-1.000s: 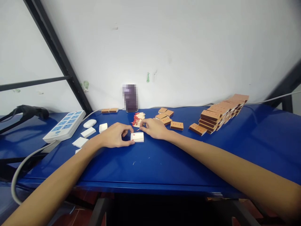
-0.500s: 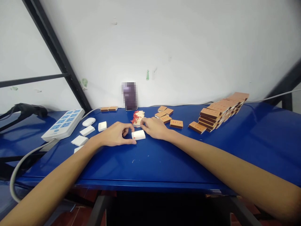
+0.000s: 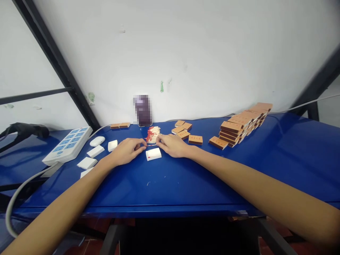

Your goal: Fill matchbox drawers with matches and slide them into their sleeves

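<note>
A matchstick [image 3: 152, 145] stretches between my two hands, just in front of a pile of red-headed matches [image 3: 153, 134]. Its left end meets the closed fingertips of my left hand [image 3: 129, 150]. On the other end, the thumb and fingers of my right hand [image 3: 171, 145] are pinched. Directly below the matchstick, a white matchbox tray [image 3: 154, 154] lies on the blue table with its hollow side up. A red match head shows inside at its near left corner. Neither hand touches this tray.
More white trays [image 3: 95, 151] lie left, near a white rounded case [image 3: 97, 141] and a power strip [image 3: 67, 145]. Matchboxes [image 3: 195, 139] are scattered right of the matches, with a stepped stack [image 3: 233, 131] beyond. A phone [image 3: 143, 110] leans on the wall.
My left hand has left the white tray and moved up to the matchstick. My right hand now has the matchstick above the tray. The view has shifted slightly.
</note>
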A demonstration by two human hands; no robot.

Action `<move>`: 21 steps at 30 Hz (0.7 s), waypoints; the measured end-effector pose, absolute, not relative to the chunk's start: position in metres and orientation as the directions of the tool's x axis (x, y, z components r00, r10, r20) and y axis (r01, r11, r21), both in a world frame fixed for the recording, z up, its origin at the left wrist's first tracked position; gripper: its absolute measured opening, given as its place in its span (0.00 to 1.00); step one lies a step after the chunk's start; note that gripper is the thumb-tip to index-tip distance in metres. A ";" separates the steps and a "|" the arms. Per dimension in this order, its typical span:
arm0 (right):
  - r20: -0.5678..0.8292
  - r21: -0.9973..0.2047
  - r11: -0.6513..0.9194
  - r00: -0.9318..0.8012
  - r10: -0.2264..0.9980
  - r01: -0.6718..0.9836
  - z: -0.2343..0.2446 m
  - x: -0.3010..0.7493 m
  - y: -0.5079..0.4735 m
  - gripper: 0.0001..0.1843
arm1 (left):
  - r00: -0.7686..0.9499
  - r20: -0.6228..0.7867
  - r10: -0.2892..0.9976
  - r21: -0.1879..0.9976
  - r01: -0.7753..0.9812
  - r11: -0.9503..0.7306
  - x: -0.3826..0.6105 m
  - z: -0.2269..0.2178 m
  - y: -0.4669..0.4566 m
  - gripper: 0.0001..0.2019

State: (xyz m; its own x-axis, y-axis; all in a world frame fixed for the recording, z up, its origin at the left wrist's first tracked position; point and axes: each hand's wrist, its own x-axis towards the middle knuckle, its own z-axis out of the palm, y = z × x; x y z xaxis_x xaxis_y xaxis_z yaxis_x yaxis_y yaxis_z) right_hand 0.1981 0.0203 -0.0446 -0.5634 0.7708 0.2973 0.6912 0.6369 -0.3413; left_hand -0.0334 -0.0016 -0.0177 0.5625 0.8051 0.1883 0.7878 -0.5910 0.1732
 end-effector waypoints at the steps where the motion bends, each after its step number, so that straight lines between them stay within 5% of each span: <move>1: 0.300 -0.336 0.638 -0.563 0.770 0.694 -0.045 0.198 0.020 0.09 | 0.565 0.187 0.804 0.173 0.787 -0.593 -0.033 -0.018 -0.002 0.12; 21: 0.343 -0.329 0.678 -0.586 0.734 0.657 -0.046 0.198 0.016 0.09 | 0.557 0.281 0.782 0.219 0.756 -0.617 -0.022 -0.023 -0.002 0.13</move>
